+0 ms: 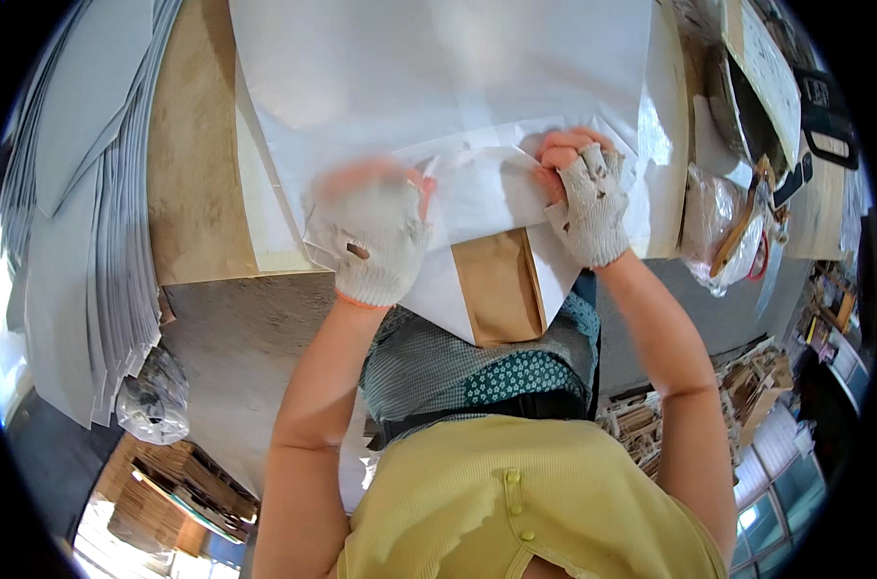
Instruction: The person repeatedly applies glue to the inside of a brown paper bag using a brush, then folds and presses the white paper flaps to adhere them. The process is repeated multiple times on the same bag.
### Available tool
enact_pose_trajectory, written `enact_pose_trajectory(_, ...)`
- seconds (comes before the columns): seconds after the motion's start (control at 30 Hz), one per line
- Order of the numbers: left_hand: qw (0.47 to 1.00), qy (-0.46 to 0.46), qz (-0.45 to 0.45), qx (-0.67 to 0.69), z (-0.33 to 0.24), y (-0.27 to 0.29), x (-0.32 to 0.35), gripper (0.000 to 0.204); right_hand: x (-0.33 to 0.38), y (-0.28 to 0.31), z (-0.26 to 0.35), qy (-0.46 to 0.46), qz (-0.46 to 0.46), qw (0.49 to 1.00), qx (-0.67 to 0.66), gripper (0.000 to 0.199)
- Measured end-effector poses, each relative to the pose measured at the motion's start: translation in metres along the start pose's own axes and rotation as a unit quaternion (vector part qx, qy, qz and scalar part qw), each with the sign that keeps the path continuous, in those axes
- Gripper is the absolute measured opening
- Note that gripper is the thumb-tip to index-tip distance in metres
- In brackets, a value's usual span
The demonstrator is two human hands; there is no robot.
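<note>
A large white paper sack [438,68] lies on the worktable, its near end folded into a creased flap [487,183]. From that end a pointed part with a brown paper panel [501,285] hangs past the table edge toward my lap. My left hand [375,232], in a worn white knit glove with bare fingertips, is over the left side of the fold; motion smears its fingers. On the right side of the fold, my right hand [590,198], gloved the same way, has its fingers bent and pressed together on the paper. What lies under its fingertips is hidden.
A thick stack of white paper sheets [71,212] overhangs the table's left side, near a clear plastic-wrapped bundle [155,398]. To the right lie a plastic bag [713,217], a wooden-handled tool [737,232] and a black-handled object [824,116]. Cardboard piles [173,497] stand on the floor.
</note>
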State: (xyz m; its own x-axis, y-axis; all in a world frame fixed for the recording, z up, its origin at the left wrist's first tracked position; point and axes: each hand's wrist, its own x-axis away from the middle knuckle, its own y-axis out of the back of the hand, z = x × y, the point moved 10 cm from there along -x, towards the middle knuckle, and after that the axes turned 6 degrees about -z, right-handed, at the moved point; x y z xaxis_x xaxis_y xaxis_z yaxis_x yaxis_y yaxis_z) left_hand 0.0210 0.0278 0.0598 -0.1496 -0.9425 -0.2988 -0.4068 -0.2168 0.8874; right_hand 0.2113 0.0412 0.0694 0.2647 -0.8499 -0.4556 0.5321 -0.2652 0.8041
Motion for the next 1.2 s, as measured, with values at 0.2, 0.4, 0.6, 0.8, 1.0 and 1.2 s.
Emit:
enact_pose_trajectory(0.2, 0.994, 0.027, -0.014, -0.104, -0.008, 0.003, -0.003, 0.020, -0.001, 0.001, -0.007, -0.135, 0.010, 0.990, -0.027, 0.020)
enact_pose_trajectory(0.4, 0.999, 0.050, 0.001, 0.007, -0.032, -0.006, -0.003, 0.037, 0.014, -0.008, -0.003, -0.182, 0.005, 0.982, 0.039, 0.027)
enact_pose_trajectory(0.6, 0.984, -0.066, 0.092, 0.137, -0.094, -0.019, 0.025, 0.074, 0.010, 0.002, -0.001, -0.159, -0.015, 0.987, -0.001, 0.028)
enact_pose_trajectory(0.8, 0.988, -0.030, 0.149, 0.021, -0.041, -0.015, 0.036, 0.081, 0.011, -0.019, 0.052, -0.015, 0.061, 0.998, -0.010, 0.043)
enact_pose_trajectory(1.0, 0.992, -0.043, 0.117, 0.023, -0.029, 0.006, 0.037, 0.070, 0.029, -0.008, 0.041, 0.001, 0.124, 0.992, -0.018, 0.054)
enact_pose_trajectory(1.2, 0.991, -0.054, 0.116, 0.048, -0.054, -0.004, 0.030, 0.071, 0.036, -0.019, 0.049, -0.023, 0.149, 0.988, -0.021, 0.063)
